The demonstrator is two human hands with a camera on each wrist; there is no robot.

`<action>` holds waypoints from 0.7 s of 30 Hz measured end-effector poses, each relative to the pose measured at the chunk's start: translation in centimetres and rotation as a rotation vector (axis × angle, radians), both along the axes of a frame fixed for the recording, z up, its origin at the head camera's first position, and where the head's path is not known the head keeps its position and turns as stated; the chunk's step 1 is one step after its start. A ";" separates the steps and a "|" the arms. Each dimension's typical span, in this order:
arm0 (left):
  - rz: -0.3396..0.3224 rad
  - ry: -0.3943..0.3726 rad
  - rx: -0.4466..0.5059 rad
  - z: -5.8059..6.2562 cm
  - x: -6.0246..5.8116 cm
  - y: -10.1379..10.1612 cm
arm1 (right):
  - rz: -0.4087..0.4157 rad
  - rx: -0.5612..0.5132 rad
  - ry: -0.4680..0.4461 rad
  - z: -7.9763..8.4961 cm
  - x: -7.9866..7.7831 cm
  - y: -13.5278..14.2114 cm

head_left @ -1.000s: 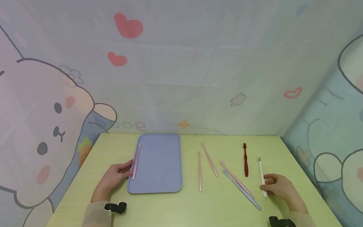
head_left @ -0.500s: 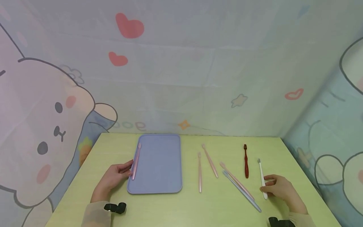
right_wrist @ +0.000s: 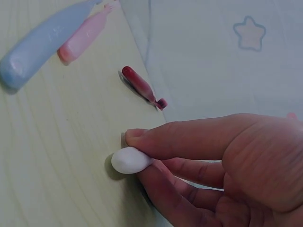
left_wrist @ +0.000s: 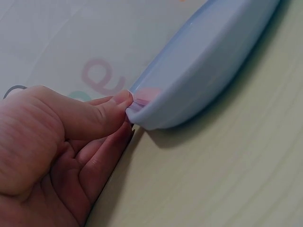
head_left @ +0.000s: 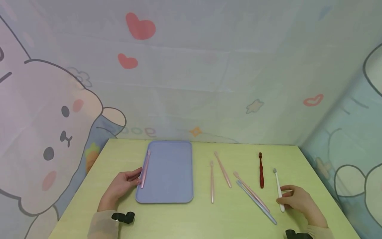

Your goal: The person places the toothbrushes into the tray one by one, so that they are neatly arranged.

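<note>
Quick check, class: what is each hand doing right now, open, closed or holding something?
Left hand: closed, pinching the rim of the blue tray.
Right hand: closed, holding the white toothbrush.

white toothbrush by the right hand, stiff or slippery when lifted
The white toothbrush will likely be stiff: its slim handle looks straight. It is probably light, judging by that thin shape. Smooth and rounded, it might twist in the pinch of the right hand.

Faint lettering (head_left: 136,130) on the backdrop (head_left: 206,73) shows "o", otherwise unclear.
</note>
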State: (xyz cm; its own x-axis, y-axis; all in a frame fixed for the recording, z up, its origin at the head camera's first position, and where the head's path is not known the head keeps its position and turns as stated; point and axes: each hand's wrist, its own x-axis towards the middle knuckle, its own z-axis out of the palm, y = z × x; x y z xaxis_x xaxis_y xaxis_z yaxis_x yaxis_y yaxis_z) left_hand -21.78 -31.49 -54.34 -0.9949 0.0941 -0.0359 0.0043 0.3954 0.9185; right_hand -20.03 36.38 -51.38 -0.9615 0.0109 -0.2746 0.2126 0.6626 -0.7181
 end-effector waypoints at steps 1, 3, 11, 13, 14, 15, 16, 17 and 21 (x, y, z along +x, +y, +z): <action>-0.003 0.002 0.002 0.0 0.0 0.0 | 0.000 -0.004 0.002 0.0 0.0 0.0; -0.006 0.005 0.002 0.0 -0.1 0.0 | 0.000 -0.011 0.004 -0.1 0.1 0.1; -0.004 0.002 -0.023 0.3 0.1 0.1 | -0.004 -0.020 0.009 -0.1 0.0 0.2; -0.001 -0.002 -0.017 0.3 0.1 0.1 | -0.004 -0.025 0.008 -0.1 0.0 0.2; 0.002 -0.003 -0.017 0.3 0.1 0.1 | -0.004 -0.026 0.009 -0.1 0.0 0.3; 0.004 -0.003 -0.020 0.3 0.1 0.1 | -0.003 -0.031 0.007 -0.1 0.0 0.3; 0.006 -0.003 -0.022 0.3 0.1 0.1 | -0.005 -0.036 0.007 -0.2 0.0 0.3; 0.008 -0.001 -0.026 0.3 0.2 0.1 | -0.005 -0.037 0.009 -0.2 0.0 0.4; 0.008 0.004 -0.027 0.2 0.1 0.1 | -0.006 -0.057 0.016 -0.4 0.0 0.5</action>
